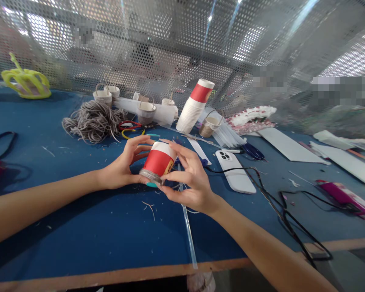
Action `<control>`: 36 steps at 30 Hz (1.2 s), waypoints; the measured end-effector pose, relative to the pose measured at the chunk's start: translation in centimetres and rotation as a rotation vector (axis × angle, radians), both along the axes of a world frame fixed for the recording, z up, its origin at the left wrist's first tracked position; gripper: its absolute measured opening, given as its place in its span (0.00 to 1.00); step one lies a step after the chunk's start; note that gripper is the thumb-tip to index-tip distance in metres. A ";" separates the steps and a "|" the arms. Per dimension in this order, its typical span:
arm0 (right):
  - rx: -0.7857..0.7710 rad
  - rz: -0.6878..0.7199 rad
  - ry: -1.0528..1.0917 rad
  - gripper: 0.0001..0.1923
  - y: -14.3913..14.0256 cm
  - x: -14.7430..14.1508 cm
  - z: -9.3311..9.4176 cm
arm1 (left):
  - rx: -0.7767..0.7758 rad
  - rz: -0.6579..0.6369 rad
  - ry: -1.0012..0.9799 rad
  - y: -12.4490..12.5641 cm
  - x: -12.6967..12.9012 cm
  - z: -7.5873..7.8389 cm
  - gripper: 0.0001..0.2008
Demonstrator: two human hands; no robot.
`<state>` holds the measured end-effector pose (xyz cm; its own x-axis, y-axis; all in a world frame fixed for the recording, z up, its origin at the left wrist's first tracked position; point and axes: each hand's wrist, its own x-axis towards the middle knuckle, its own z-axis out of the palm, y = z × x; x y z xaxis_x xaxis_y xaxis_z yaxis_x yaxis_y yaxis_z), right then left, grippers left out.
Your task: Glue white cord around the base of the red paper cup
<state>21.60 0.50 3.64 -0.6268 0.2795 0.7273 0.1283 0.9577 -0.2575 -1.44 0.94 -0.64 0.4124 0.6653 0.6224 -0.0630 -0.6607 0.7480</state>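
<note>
Between my two hands is a red and white paper cup, tilted over the table. Grey cord is wound in several turns around its lower end. My left hand grips the cup from the left, thumb low by the cord and fingers behind. On the other side my right hand has its fingers on the cup's wall and its thumb near the cord. Below the right hand lies a clear glue stick, its upper end partly hidden by a blue object under the hand.
Behind my hands lie a heap of grey cord, scissors and a leaning stack of paper cups. Small cord-wrapped baskets stand along the perforated screen. To the right are a white phone and black cable.
</note>
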 end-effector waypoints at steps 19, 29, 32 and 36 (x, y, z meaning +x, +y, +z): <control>0.056 -0.004 0.053 0.18 -0.1 0.0 0.1 | -0.003 -0.012 0.000 0.0 0.1 0.0 0.43; 0.145 -0.064 0.081 0.21 0.0 0.1 0.1 | -0.067 0.027 -0.056 0.0 0.2 0.3 0.46; 0.211 -0.116 0.103 0.19 -0.1 0.3 0.2 | -0.077 0.028 -0.068 0.0 0.2 0.4 0.46; 0.300 -0.171 0.135 0.13 -0.3 0.3 0.4 | -0.083 0.028 -0.073 0.0 0.2 0.4 0.46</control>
<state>21.90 0.16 4.04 -0.4820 0.1336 0.8659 0.2768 0.9609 0.0059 -1.25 0.94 -0.19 0.3481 0.7262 0.5928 -0.1018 -0.5993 0.7940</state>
